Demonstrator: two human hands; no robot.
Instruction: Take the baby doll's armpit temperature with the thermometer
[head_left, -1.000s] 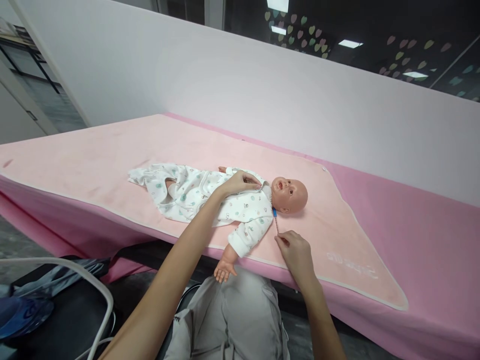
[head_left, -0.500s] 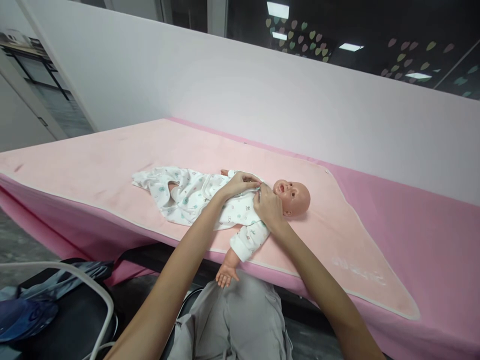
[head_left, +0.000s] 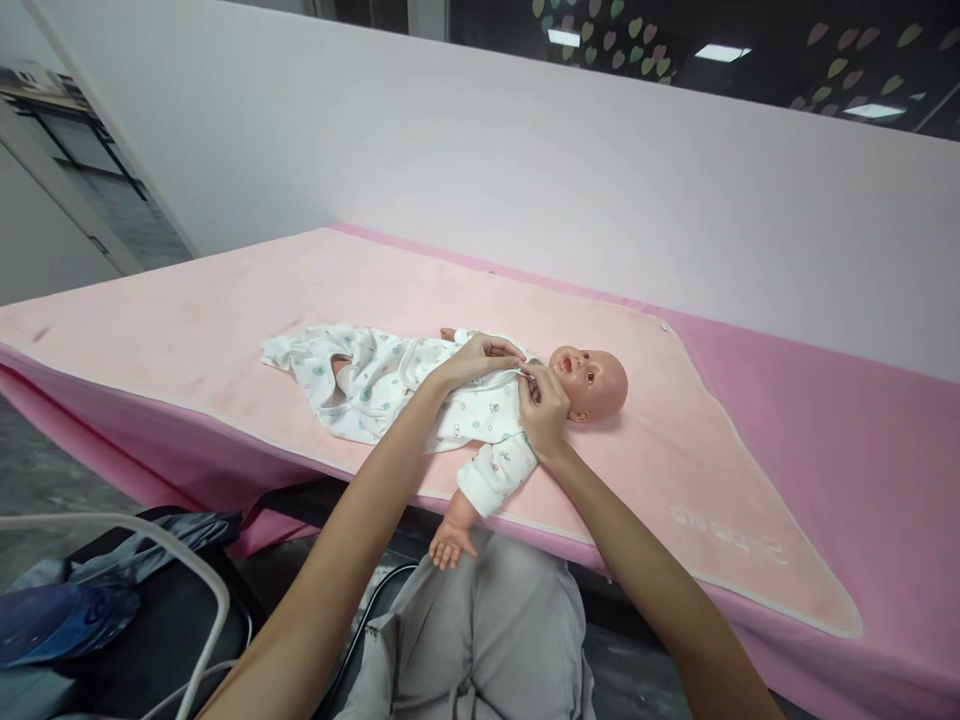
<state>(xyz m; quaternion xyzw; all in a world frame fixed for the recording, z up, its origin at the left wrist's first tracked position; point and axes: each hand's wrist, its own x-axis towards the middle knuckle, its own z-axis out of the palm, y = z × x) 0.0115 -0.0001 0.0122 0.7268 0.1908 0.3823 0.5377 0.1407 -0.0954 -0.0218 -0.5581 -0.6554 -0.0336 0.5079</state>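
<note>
Hands at the collar, doll near the brink

Doll lies on its back along the near edge of a pink-covered table, head to the right, on a paler blanket. Both hands meet at the neck of its printed suit. The left hand pinches the cloth at the collar from above, fingers closed on the fabric. The right hand does the same from the near side, thumb and fingertips gripping the opposite flap. Whether a snap or a tie sits between them cannot be told.

One doll arm already hangs over the near edge, above the person's lap. A firm tug toward the body could likely slide the doll off the table. Pulling the two flaps unevenly risks a crooked closure or a slipped grip, since the cloth is thin and loose. The blanket itself could creep with any drag.
</note>
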